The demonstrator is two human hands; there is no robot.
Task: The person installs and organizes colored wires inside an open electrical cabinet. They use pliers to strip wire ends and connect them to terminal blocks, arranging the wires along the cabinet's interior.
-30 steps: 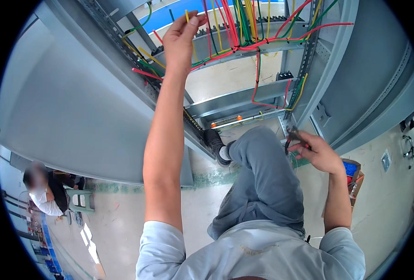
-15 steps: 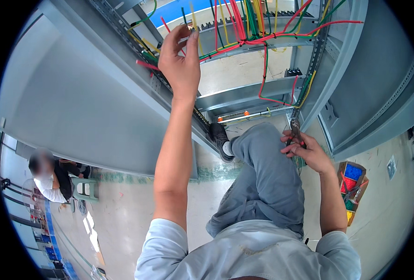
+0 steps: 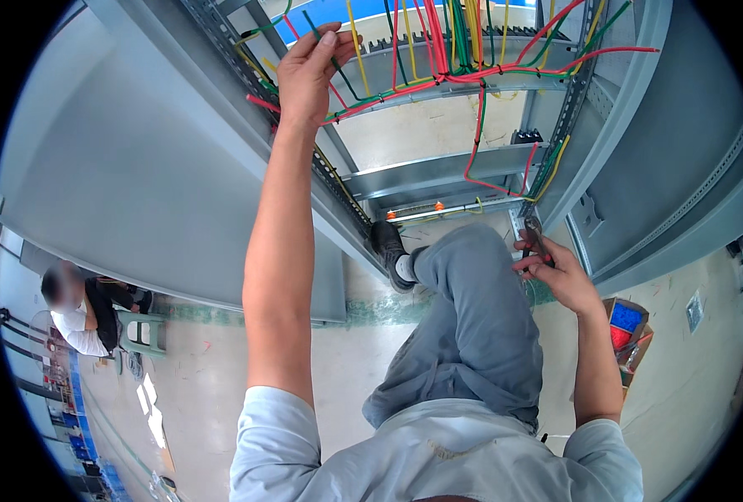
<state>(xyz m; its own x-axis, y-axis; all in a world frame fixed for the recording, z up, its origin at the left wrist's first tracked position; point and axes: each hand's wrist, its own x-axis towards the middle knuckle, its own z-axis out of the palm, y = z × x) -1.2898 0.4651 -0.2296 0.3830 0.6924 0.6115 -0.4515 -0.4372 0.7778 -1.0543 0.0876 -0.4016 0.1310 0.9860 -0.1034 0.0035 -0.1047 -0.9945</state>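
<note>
- Wiring looks partway along to us; the crosswise bundle (image 3: 396, 90) is already strapped with black ties along the metal frame (image 3: 568, 109), and a branch of wires (image 3: 477, 138) drops from it toward the lower rail (image 3: 438, 161)
- What seems left is the loose ends; on the left side we see wires standing up from the bundle, and a thick red wire (image 3: 614, 51) pokes out free on the right; whether the top ends join anything is cut off by the view
- Our left hand (image 3: 306, 84) looks closed on a green wire (image 3: 348, 86), thumb against fingers, up at the left end of the bundle; a yellow wire (image 3: 364, 74) stands right by the fingertips
- Our right hand (image 3: 568, 276) is wrapped round dark-and-red pliers (image 3: 537, 241) beside the knee (image 3: 472, 255); too small to tell if the jaws are apart
- Versus a second ago: the left fingers were on a yellow wire, now they're on the green one; the pliers have stayed low by the knee
</note>
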